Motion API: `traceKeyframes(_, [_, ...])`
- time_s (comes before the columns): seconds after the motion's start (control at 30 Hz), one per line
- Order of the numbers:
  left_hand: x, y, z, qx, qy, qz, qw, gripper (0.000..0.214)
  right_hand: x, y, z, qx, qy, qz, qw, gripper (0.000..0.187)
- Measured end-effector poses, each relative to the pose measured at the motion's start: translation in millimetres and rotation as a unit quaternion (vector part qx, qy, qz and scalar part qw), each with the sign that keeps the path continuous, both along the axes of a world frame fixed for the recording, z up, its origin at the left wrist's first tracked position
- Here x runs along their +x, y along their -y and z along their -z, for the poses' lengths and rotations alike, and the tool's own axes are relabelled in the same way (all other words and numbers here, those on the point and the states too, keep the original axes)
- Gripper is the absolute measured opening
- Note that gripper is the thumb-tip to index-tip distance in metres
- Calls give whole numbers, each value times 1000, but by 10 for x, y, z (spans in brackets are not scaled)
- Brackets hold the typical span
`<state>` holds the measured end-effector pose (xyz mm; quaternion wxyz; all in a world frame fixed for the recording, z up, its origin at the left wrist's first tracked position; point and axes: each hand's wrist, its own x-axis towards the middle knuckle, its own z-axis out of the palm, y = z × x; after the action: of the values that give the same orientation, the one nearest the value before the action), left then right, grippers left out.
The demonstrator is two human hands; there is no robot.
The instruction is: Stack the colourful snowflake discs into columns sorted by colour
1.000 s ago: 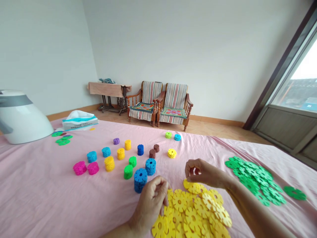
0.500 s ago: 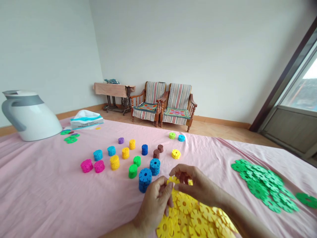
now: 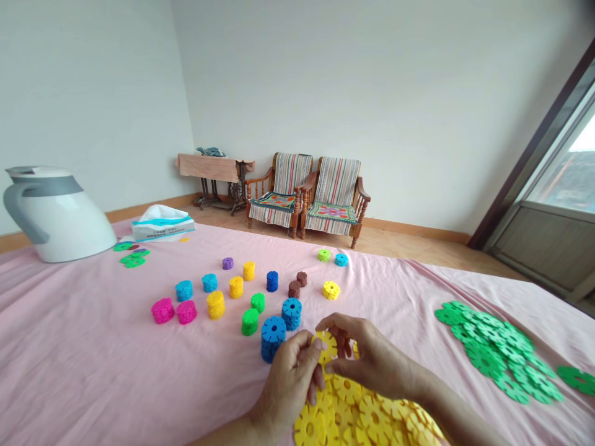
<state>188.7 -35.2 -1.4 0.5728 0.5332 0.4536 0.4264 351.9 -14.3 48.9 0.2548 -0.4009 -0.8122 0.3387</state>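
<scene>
My left hand [image 3: 288,384] and my right hand [image 3: 372,359] meet just above a heap of flat yellow flower-shaped discs [image 3: 367,415] on the pink cloth [image 3: 93,371]. Both pinch the same yellow disc [image 3: 328,345], the left from its left edge, the right from above and behind. Just beyond my fingers stands a blue stack of discs [image 3: 273,337].
Small stacks of discs in pink [image 3: 162,310], cyan, yellow, green, blue, brown and purple dot the cloth's middle. A pile of green discs [image 3: 497,347] lies at the right. A white kettle [image 3: 56,214] and a tissue pack [image 3: 162,226] sit far left. Two wooden armchairs [image 3: 307,195] stand by the wall.
My right hand came left from the far edge of the yellow heap with a yellow disc, and my left hand closed onto that disc too. The view shifted slightly left.
</scene>
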Motion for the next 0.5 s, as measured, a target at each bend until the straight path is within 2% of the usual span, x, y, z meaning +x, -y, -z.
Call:
traceKeyframes(0.1, [-3, -3, 9, 9, 5, -3, 1000, 39, 46, -149, 51, 28, -9, 46, 999, 36])
traceKeyframes(0.17, [-5, -3, 11, 19, -1, 1, 1000, 39, 113, -344, 133, 60, -16, 126, 990, 34])
traceKeyframes(0.23, [-7, -1, 15, 30, -10, 6, 999, 40, 195, -584, 253, 91, -36, 226, 969, 31])
traceKeyframes(0.3, [-10, 0, 20, 38, -16, 8, 999, 41, 266, -815, 389, 95, -57, 290, 951, 30])
traceKeyframes(0.4, [-14, 1, 26, 39, -19, 10, 999, 41, 300, -1063, 552, 77, -85, 320, 941, 35])
traceKeyframes(0.5, [-14, 1, 21, 37, -21, 10, 999, 40, 252, -1176, 629, 58, -99, 319, 941, 36])
